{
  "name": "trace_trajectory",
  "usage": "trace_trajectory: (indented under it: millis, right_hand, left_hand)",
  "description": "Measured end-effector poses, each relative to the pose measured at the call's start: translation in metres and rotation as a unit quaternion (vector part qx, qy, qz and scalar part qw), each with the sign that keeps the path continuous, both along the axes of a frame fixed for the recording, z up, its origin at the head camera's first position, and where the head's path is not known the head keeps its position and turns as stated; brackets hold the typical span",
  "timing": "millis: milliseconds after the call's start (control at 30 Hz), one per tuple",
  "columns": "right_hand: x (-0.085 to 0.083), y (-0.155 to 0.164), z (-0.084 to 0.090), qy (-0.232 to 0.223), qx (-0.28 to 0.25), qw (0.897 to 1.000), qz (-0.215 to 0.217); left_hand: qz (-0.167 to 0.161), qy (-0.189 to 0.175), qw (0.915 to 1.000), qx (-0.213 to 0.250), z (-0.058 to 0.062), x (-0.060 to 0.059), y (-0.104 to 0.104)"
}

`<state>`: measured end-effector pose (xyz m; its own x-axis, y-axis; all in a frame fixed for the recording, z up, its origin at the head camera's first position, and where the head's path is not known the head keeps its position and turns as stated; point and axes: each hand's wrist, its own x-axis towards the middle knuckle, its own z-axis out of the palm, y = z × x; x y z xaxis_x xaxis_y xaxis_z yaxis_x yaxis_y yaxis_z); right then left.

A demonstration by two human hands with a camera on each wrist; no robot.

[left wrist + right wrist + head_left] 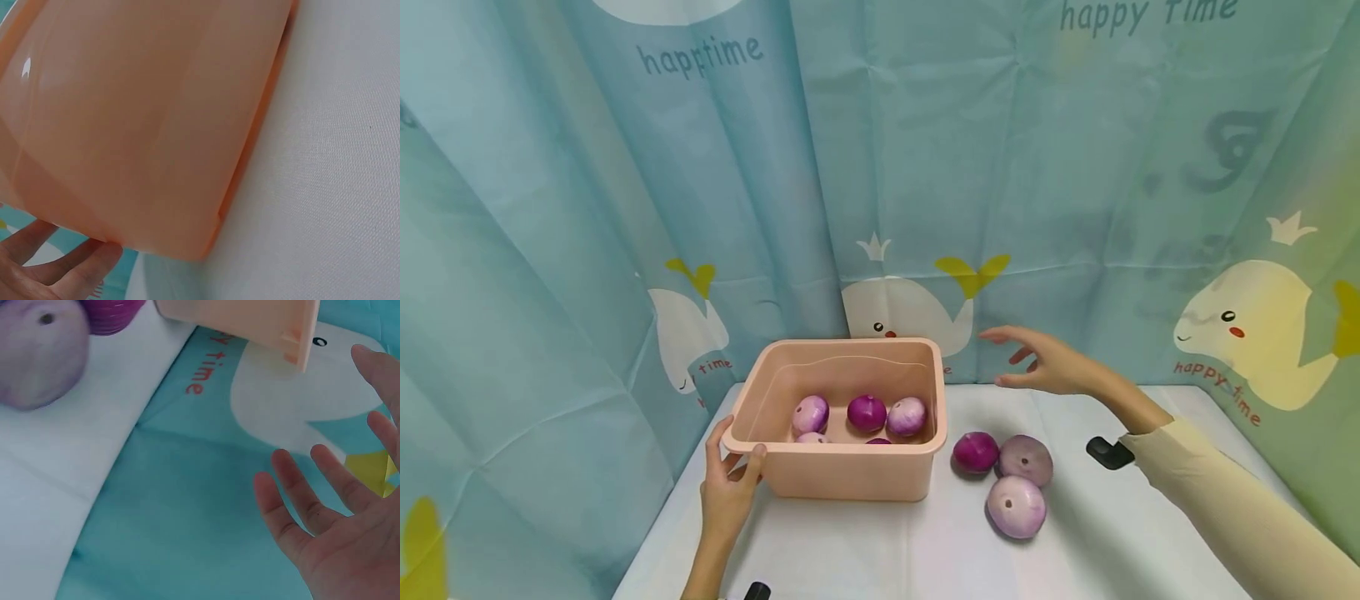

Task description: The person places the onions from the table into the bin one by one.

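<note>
A peach plastic bin (850,479) stands on the white table and holds several purple onions (867,412). My left hand (727,482) grips the bin's near left corner, thumb over the rim. In the left wrist view the bin's wall (144,119) fills the frame, with my left hand's fingers (56,265) below it. Three more onions lie right of the bin: a dark one (975,452), a pale one (1026,459) and a larger pale one (1017,507). My right hand (1037,360) hovers open and empty above the table, behind those onions. The right wrist view shows its spread fingers (331,531), a pale onion (39,353) and the bin's corner (275,322).
A blue cartoon-whale curtain (925,183) closes in the back and both sides of the table (1112,533). A small black object (1108,452) sits by my right sleeve. Another dark object (757,591) lies at the table's front edge.
</note>
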<state>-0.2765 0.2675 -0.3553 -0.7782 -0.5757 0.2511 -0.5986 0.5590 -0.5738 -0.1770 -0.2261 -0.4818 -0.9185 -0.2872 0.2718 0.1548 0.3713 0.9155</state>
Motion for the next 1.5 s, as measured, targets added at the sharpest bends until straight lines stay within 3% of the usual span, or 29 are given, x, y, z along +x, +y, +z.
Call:
trace_trajectory:
  millis: [467,667,1033,1267,1500]
  right_hand:
    - [0.024,0.034,-0.027,-0.013,-0.004,0.999,-0.037]
    - [0.028,0.037,-0.038,-0.019,-0.014,0.999,-0.029]
    - [0.042,0.044,-0.078,-0.032,-0.018,0.999,-0.025]
    - [0.05,0.047,-0.097,-0.082,-0.028,0.996,0.011]
    - [0.054,0.049,-0.116,-0.096,-0.039,0.994,0.04]
  left_hand:
    - [0.003,0.002,1.0,-0.003,0.0,0.0,-0.002]
    - [0.002,0.003,1.0,-0.002,0.001,0.0,-0.001]
    - [0.001,0.004,1.0,-0.004,0.0,-0.001,-0.001]
    - [0.002,0.003,1.0,-0.001,0.0,-0.002,-0.001]
    - [0.003,0.001,1.0,-0.006,0.0,-0.002,-0.001]
